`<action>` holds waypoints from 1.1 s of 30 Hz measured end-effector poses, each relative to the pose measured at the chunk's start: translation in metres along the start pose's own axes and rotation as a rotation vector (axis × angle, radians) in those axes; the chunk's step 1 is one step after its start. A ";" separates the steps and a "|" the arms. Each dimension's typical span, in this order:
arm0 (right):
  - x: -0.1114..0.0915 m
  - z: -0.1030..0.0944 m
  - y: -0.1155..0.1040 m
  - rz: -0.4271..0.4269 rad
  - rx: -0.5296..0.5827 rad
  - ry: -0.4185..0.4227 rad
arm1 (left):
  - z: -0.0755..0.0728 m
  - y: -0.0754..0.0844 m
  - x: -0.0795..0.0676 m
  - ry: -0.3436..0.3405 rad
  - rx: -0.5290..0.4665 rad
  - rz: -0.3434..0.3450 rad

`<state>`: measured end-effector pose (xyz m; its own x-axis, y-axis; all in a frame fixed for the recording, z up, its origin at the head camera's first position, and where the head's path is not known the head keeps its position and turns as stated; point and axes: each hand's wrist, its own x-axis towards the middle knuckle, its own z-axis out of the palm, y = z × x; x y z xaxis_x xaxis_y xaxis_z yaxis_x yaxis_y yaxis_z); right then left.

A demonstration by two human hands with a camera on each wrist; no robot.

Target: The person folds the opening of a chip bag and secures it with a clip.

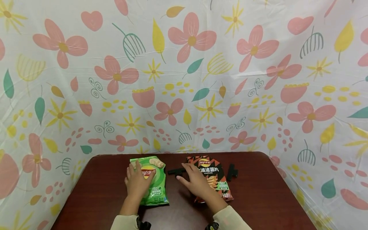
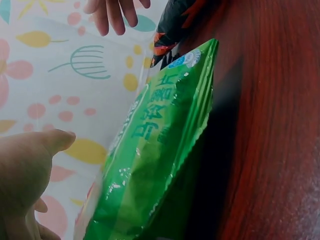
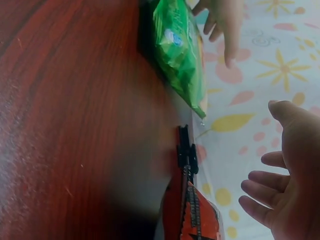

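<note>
A green bag of potato chips point(image 1: 158, 187) lies on the table with my left hand point(image 1: 137, 184) over its left part. In the left wrist view, that hand point(image 2: 25, 170) shows its thumb apart from the green bag point(image 2: 145, 145), its fingers partly hidden. To the right, a black and orange-red bag of chips point(image 1: 214, 171) has my right hand point(image 1: 198, 182) above its left side, fingers loosely spread. Seen from the right wrist, this hand point(image 3: 285, 175) holds nothing and stays apart from the red-orange bag point(image 3: 200, 215).
A black bar-like piece point(image 1: 176, 172) lies between the bags. Beyond the dark bag is another black piece point(image 1: 232, 172) with a short side arm. The reddish-brown table point(image 1: 95, 191) meets a flower-printed cloth point(image 1: 172, 134) at its back edge.
</note>
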<state>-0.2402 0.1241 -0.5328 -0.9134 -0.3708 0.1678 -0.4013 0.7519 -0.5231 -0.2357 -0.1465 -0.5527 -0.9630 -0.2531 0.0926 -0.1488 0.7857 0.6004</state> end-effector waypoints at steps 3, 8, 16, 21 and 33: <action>-0.001 0.004 0.000 0.003 -0.001 -0.012 | 0.001 -0.003 -0.002 -0.013 0.002 -0.020; -0.002 0.008 0.001 0.004 0.030 -0.048 | 0.000 -0.007 -0.003 -0.027 0.014 -0.042; -0.004 0.016 0.000 -0.002 0.035 -0.089 | 0.003 -0.016 -0.006 -0.043 0.007 -0.061; -0.004 0.020 -0.002 0.012 0.033 -0.100 | 0.004 -0.019 -0.009 -0.037 -0.015 -0.051; -0.008 0.030 -0.009 -0.007 0.037 -0.160 | 0.005 -0.019 -0.013 -0.062 -0.028 -0.073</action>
<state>-0.2274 0.1038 -0.5548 -0.8870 -0.4603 0.0372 -0.4018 0.7297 -0.5533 -0.2211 -0.1550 -0.5689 -0.9619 -0.2732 -0.0009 -0.2136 0.7500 0.6260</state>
